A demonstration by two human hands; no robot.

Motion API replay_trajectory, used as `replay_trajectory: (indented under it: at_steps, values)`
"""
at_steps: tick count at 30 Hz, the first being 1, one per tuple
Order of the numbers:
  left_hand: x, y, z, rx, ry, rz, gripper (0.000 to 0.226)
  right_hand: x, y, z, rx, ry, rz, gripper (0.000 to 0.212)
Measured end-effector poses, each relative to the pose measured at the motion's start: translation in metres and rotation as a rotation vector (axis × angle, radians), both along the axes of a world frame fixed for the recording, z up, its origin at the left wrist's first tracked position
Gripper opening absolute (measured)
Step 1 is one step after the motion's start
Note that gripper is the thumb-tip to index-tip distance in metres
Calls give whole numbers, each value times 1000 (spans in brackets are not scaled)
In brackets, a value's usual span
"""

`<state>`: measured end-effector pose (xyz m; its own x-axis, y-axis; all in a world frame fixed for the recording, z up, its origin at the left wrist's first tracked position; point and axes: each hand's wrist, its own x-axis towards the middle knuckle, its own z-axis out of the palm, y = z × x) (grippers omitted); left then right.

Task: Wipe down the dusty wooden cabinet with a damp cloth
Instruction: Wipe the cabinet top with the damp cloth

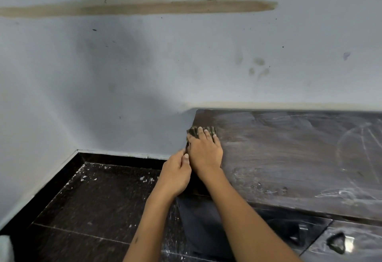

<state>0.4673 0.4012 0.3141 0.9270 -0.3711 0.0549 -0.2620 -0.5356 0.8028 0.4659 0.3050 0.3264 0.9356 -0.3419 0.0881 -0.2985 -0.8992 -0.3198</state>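
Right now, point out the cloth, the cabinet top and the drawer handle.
cloth (207,130): head view, patterned part showing beyond the fingertips.
cabinet top (289,148): head view, bare dusty wood at mid-surface.
drawer handle (337,242): head view, dark ring pull, lower right.

Two hands (205,151) (175,173), one cloth (203,131), one cabinet (289,154), one drawer handle (337,242)
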Motion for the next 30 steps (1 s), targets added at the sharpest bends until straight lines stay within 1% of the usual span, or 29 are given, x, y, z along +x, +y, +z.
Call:
replay_trajectory:
  at_steps: [1,3,4,6,7,10,13,15,16,19,21,24,28,30]
  values:
    - [0,0,0,29,-17,-7,35,-3,2,-4,31,-23,-9,45]
    - [1,2,-4,105,-66,-30,36,-21,12,-21,-3,-44,-9,47]
    - [2,2,-6,141,-80,-41,36,-36,20,-31,-30,-90,-25,48]
    - [1,2,-6,226,-101,-61,40,-67,36,-38,-49,-216,-100,44]
    - [2,2,-7,261,-119,-73,41,-71,36,-38,-56,-229,-119,42]
    - [1,2,-5,369,-153,-92,44,-45,15,-32,-9,-122,-6,47]
    - [-5,3,-3,479,-209,-117,48,-8,-10,-12,12,-82,18,45]
    - [-7,2,-4,549,-237,-137,50,0,-14,-9,19,-50,11,44]
    - [-7,1,-4,582,-236,-140,51,-4,-12,-11,20,-54,1,45]
    - [-8,-1,-7,690,-194,-164,55,-33,0,-30,33,-162,-57,45]
    - [-9,-1,-10,748,-180,-172,56,-48,6,-39,57,-200,-87,44]
    - [-8,-2,-9,767,-161,-184,59,-30,2,-33,57,-169,-98,45]
    - [-11,-3,-5,688,-118,-179,58,22,-16,-9,59,-35,-46,47]
    - [-12,-4,-4,657,-110,-171,58,31,-19,-3,84,7,-61,46]
